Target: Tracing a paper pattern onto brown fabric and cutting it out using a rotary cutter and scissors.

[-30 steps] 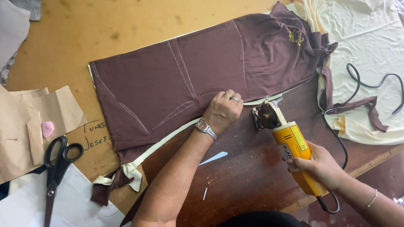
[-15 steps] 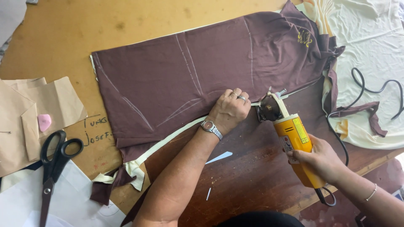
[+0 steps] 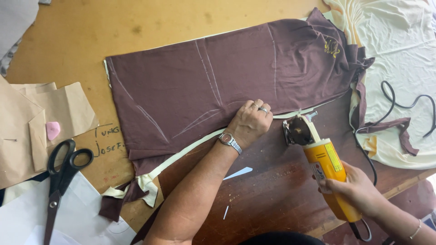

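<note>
Left hand (image 3: 250,121) pressing maroon fabric (image 3: 204,86); right hand (image 3: 352,190) gripping yellow cutter (image 3: 324,168)

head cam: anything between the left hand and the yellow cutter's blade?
In the head view, only a short stretch of cream fabric strip along the maroon fabric edge lies between the left hand and the yellow cutter.

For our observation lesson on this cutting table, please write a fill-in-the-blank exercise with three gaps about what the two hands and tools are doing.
1. The left hand presses flat on the ____ fabric.
2. The right hand grips a ____ electric cutter.
3. The black-handled ____ lie on the white paper, left of both hands.

Missing words: maroon; yellow; scissors
</note>
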